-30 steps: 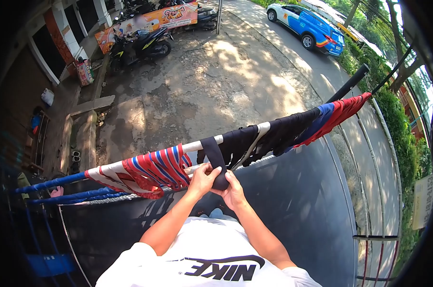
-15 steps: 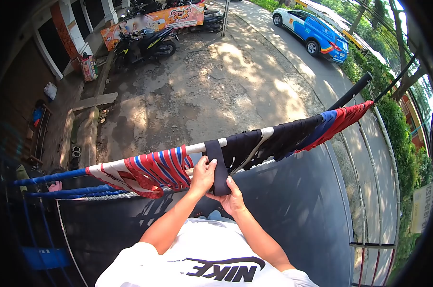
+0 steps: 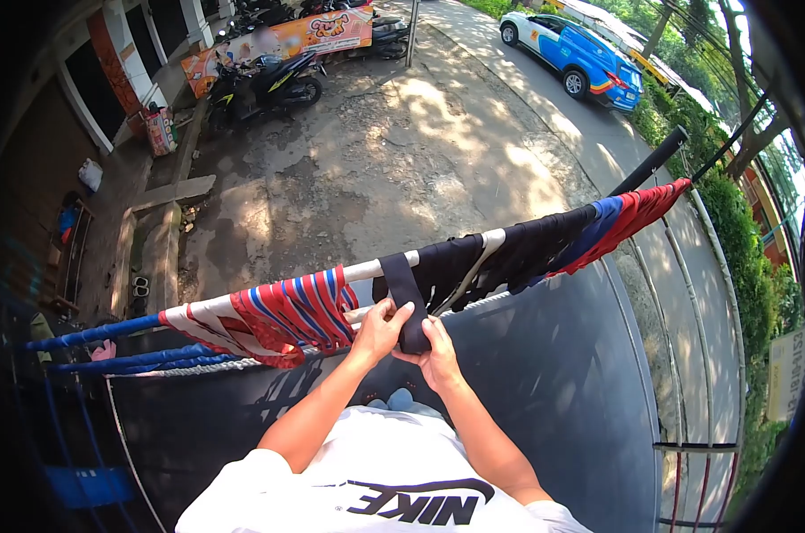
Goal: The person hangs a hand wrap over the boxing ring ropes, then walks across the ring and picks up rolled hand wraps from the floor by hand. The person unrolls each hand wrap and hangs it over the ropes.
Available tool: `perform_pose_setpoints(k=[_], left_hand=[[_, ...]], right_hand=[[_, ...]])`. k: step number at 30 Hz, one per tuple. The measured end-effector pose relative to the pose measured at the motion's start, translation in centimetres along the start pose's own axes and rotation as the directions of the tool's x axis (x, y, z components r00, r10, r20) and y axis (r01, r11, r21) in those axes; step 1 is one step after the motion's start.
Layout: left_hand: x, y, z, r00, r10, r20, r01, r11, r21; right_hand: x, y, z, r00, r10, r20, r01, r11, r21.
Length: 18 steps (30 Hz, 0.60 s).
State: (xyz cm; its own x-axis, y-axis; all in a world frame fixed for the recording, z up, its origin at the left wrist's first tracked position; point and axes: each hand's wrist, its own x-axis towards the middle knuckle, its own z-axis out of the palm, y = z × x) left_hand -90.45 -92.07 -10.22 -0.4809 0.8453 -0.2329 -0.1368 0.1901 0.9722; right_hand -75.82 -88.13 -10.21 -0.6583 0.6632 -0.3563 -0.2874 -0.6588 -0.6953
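A wide black strap [image 3: 403,282] hangs over the pale rope [image 3: 370,270] in the middle of the view. My left hand [image 3: 380,330] pinches the strap's left edge with thumb and fingers. On the other side, my right hand [image 3: 435,355] is closed around the strap's lower part, thumb on its front. Red, white and blue striped wraps [image 3: 298,311] drape over the rope to the left of my hands. Black wraps [image 3: 509,253] hang just to the right, with blue and red cloth [image 3: 632,218] beyond them.
Blue-covered ropes [image 3: 91,332] run off at the left. Below lies a dark mat floor [image 3: 545,373]. Beyond the ropes are parked motorcycles [image 3: 265,87], an orange banner [image 3: 287,43] and a blue and white car [image 3: 576,53] on the road. A black post [image 3: 649,162] rises at the right.
My left hand has come down along the strap from near the rope, and my right hand has risen slightly. Both are now close together at the strap's lower part.
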Motion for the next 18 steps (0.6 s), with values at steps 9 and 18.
perform_pose_setpoints(k=[9, 18], left_hand=[[-0.7, -0.8, -0.2, 0.99, 0.123, -0.067, -0.121, 0.992, 0.034], [-0.8, -0.2, 0.6, 0.929, 0.322, -0.182, -0.249, 0.908, 0.338]], right_hand=[[-0.5, -0.7, 0.6, 0.999, 0.033, 0.025, -0.03, 0.991, -0.129], [-0.9, 1.5, 1.0, 0.999, -0.037, 0.009, 0.034, 0.975, 0.219]])
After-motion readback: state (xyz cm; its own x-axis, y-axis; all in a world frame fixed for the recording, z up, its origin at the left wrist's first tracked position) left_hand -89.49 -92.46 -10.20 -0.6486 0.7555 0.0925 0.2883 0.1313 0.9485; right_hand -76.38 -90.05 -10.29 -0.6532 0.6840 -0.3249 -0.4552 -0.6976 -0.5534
